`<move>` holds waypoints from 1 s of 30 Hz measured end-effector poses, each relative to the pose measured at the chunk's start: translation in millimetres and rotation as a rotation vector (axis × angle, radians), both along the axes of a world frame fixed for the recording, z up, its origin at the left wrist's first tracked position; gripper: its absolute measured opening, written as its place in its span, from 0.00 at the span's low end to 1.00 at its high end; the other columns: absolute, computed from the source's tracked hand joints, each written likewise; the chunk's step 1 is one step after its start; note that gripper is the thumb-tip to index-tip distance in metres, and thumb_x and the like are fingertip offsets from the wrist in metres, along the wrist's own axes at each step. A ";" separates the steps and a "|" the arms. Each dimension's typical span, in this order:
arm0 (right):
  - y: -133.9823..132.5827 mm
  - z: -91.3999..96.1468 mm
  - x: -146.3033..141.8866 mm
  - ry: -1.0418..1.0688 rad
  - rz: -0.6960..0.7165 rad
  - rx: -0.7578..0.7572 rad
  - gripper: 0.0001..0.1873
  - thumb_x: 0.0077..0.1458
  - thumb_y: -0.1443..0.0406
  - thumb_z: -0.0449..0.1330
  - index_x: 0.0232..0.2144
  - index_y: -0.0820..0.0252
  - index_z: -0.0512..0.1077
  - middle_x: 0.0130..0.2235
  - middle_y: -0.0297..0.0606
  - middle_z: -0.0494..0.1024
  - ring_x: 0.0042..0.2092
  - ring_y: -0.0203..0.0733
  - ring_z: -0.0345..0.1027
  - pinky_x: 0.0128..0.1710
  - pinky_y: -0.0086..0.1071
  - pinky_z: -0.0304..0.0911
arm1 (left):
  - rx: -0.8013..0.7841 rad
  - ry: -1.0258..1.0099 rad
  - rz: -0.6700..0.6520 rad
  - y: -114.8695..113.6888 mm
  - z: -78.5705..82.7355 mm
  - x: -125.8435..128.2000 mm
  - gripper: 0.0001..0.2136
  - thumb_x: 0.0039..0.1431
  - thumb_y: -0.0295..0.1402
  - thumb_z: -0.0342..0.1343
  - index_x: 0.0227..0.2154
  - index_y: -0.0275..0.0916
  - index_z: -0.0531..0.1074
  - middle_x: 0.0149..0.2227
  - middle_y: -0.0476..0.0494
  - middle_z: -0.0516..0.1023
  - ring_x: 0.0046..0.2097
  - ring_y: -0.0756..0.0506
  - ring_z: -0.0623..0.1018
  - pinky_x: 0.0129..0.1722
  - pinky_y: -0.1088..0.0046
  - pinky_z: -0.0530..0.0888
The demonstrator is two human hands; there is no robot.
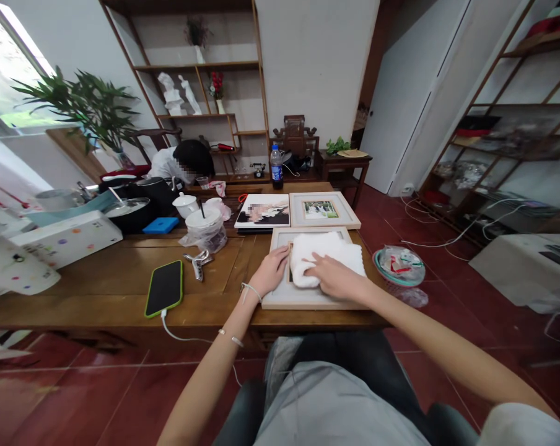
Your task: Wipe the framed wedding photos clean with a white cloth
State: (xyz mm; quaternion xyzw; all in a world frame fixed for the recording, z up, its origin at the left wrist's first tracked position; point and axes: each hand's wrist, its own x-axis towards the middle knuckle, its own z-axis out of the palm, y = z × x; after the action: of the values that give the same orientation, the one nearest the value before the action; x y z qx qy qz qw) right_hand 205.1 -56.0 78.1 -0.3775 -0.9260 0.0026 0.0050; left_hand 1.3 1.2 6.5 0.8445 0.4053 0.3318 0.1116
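Grey cloth of a shirt (326, 409) nearest, above dark trousers (370, 356), below the counter (238, 275). At the counter's near edge, a pale wooden frame (317, 302), flat, with a white towel (342, 251) across its middle. On the frame, just beside the towel, the left grip (271, 271), open, with fingers laid out flat. On the towel, the right grip (329, 275), with fingertips sunk into the folds; impossible to tell whether closed on fabric. Inside of the frame, mostly covered.

To the left, a phone (165, 288) with a white cable (187, 339), partly hidden behind the forearm. Beyond, a silver metal piece (199, 263), unclear in kind, and a bag-wrapped cup (205, 220). To the right, a basket (398, 266) of crumpled plastic, hard to sort out.

Just past the frame, crowding its far side, a second frame (349, 214) and a photo panel (264, 210), partly pixelated. Further, a dark bottle (277, 170). Farthest, a person (161, 164) bent low, hands hidden, and shelves (196, 65), cut off at the top.
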 end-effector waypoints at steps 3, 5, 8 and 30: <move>-38.8 12.4 2.6 0.032 0.063 -0.077 0.27 0.45 0.79 0.49 0.45 0.60 0.73 0.56 0.46 0.69 0.57 0.53 0.59 0.50 0.42 0.60 | -0.011 0.000 0.009 -0.2 0.6 -0.2 0.17 0.61 0.26 0.45 0.50 0.32 0.71 0.54 0.35 0.71 0.57 0.41 0.70 0.59 0.59 0.65; -54.4 21.4 7.7 0.046 0.054 -0.121 0.28 0.43 0.79 0.48 0.44 0.59 0.73 0.55 0.46 0.70 0.58 0.52 0.59 0.50 0.41 0.60 | -0.024 -0.010 0.012 -0.3 1.2 -0.4 0.17 0.61 0.26 0.45 0.50 0.31 0.71 0.54 0.34 0.71 0.57 0.42 0.70 0.59 0.60 0.65; -59.8 30.7 15.6 0.043 0.024 -0.211 0.30 0.40 0.80 0.47 0.43 0.58 0.74 0.48 0.46 0.75 0.57 0.50 0.62 0.49 0.39 0.61 | -0.048 -0.042 0.004 -0.4 2.1 -0.2 0.16 0.60 0.26 0.46 0.49 0.32 0.72 0.54 0.35 0.72 0.56 0.42 0.71 0.59 0.62 0.65; -45.4 0.0 -24.8 0.081 -0.042 -0.078 0.26 0.45 0.77 0.49 0.46 0.59 0.73 0.61 0.44 0.62 0.64 0.53 0.49 0.57 0.59 0.50 | -0.022 -0.190 0.128 -6.8 9.0 4.4 0.12 0.62 0.29 0.48 0.45 0.36 0.72 0.46 0.39 0.78 0.48 0.43 0.77 0.51 0.63 0.72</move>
State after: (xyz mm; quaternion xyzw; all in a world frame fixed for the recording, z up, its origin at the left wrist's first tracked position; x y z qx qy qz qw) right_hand 180.3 -101.4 78.2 -0.3963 -0.9161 0.0538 0.0281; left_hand 5.7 -5.6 15.5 0.7805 0.4495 0.4122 0.1374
